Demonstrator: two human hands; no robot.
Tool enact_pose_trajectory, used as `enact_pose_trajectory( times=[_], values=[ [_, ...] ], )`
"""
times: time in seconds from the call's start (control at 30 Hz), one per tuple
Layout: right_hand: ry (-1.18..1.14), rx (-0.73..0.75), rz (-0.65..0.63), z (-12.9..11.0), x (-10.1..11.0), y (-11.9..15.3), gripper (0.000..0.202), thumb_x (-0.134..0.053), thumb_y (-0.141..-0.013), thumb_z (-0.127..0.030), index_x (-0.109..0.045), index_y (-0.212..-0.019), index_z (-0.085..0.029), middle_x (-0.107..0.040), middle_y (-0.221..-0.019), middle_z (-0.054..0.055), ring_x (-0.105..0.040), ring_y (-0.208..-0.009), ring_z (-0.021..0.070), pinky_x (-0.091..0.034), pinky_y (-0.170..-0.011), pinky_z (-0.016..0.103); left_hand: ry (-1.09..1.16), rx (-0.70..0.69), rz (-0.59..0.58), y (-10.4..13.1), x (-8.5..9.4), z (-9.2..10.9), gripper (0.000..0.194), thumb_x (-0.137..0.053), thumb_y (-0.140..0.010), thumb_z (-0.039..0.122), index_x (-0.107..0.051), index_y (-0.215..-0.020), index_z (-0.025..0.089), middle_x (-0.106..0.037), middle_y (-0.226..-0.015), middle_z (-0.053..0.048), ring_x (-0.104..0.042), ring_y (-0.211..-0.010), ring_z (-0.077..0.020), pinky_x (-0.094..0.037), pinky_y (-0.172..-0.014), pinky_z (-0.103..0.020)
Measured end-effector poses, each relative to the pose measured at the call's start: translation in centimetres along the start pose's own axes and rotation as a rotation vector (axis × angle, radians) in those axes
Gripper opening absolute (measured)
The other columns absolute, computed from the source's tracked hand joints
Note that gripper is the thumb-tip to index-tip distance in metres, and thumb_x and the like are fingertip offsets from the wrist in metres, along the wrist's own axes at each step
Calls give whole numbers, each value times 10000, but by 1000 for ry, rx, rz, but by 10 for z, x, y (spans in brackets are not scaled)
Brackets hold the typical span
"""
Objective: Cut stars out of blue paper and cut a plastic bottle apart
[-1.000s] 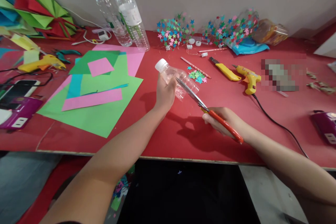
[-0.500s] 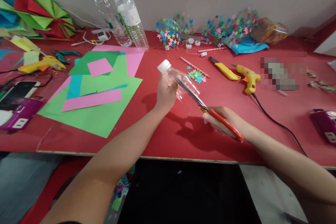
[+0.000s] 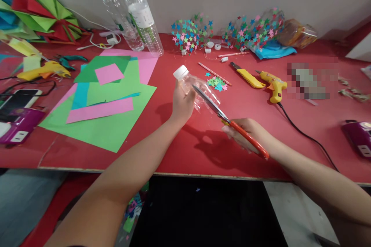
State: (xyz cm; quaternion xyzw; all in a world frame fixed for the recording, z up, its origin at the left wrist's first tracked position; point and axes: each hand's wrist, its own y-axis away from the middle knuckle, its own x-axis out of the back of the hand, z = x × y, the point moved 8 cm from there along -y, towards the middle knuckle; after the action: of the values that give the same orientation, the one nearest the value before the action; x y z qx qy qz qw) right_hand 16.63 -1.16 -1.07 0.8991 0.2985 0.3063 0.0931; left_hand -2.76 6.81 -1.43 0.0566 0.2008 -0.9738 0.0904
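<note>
My left hand (image 3: pixel 183 102) is closed around the top part of a clear plastic bottle (image 3: pixel 207 92) with a white cap (image 3: pixel 181 72), held above the red table. The bottle's lower edge looks cut and flared. In my right hand (image 3: pixel 246 133) are red-handled scissors (image 3: pixel 223 117), their blades lying along the bottle and the tips close to my left fingers. Whether the blades are cutting the plastic cannot be made out. Just beyond the bottle lie a pile of small paper stars (image 3: pixel 216 83) and a pink-striped pencil (image 3: pixel 214 73).
Coloured paper sheets (image 3: pixel 116 123) cover the left of the red table (image 3: pixel 179 158). Tall bottles (image 3: pixel 145 19) stand at the wall near star-covered clear shapes (image 3: pixel 188 34). A yellow box cutter (image 3: pixel 249 77) and a corded glue gun (image 3: pixel 274 87) lie to the right.
Both hands, the bottle and the scissors keep nearly the same place. The view has shifted slightly, so things at the left appear a little further left.
</note>
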Motion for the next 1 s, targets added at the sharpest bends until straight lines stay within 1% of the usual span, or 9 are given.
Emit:
enact_pose_trajectory(
  times=[0.1, 0.2, 0.37, 0.47, 0.57, 0.63, 0.77, 1.0],
  values=[
    [-55, -18, -56, 0, -2, 0, 432, -571, -863, -583, -483, -671, -207, -417, -469, -70, -406, -385, 88, -318, -418, 239, -27, -50, -10, 0, -2, 6, 380, -649, -829, 551, -510, -1015, 251, -698, -952, -48, -688, -972, -219, -526, -911, -408],
    [-82, -25, -69, -1, -1, 1, 430, -560, -860, -603, -515, -711, -202, -426, -464, -70, -412, -390, 95, -336, -424, 242, -58, -103, -52, 1, -6, 11, 391, -640, -829, 565, -497, -1002, 245, -709, -925, -48, -697, -944, -211, -537, -858, -380],
    [-115, -62, -66, 2, 0, 2, 449, -567, -842, -625, -504, -692, -206, -416, -433, -78, -395, -364, 89, -341, -409, 235, -51, -138, -79, 0, -9, 12, 398, -640, -828, 562, -480, -1021, 252, -710, -914, -44, -699, -949, -213, -530, -890, -399],
    [-131, -71, -64, 4, -1, 2, 447, -588, -835, -614, -490, -668, -210, -404, -415, -82, -383, -347, 84, -322, -382, 225, -50, -132, -74, 0, -10, 15, 382, -640, -827, 565, -484, -994, 259, -706, -887, -38, -697, -921, -205, -534, -873, -389],
    [-96, -61, -38, 5, 1, 2, 432, -605, -842, -579, -483, -654, -210, -411, -419, -83, -387, -343, 77, -309, -372, 214, -52, -131, -76, 1, -11, 20, 346, -651, -834, 532, -501, -982, 257, -705, -884, -46, -693, -889, -199, -540, -846, -380],
    [-94, -64, -45, 4, 1, 3, 429, -607, -842, -573, -479, -652, -211, -409, -418, -86, -387, -340, 75, -317, -374, 212, -53, -131, -76, 2, -11, 21, 335, -654, -836, 513, -504, -985, 254, -702, -888, -48, -691, -885, -199, -541, -843, -377],
    [-114, -77, -82, 0, 1, 2, 436, -605, -826, -599, -483, -667, -212, -413, -425, -83, -401, -357, 83, -340, -389, 219, -67, -124, -65, 0, -8, 16, 349, -663, -824, 505, -491, -999, 257, -694, -902, -42, -686, -894, -201, -536, -851, -377],
    [-117, -53, -72, 0, 3, -3, 456, -586, -824, -635, -505, -686, -208, -429, -436, -73, -425, -392, 96, -375, -416, 233, -99, -147, -105, -1, -6, 8, 373, -643, -832, 510, -485, -1048, 250, -694, -943, -58, -685, -941, -209, -533, -847, -365]
  ],
)
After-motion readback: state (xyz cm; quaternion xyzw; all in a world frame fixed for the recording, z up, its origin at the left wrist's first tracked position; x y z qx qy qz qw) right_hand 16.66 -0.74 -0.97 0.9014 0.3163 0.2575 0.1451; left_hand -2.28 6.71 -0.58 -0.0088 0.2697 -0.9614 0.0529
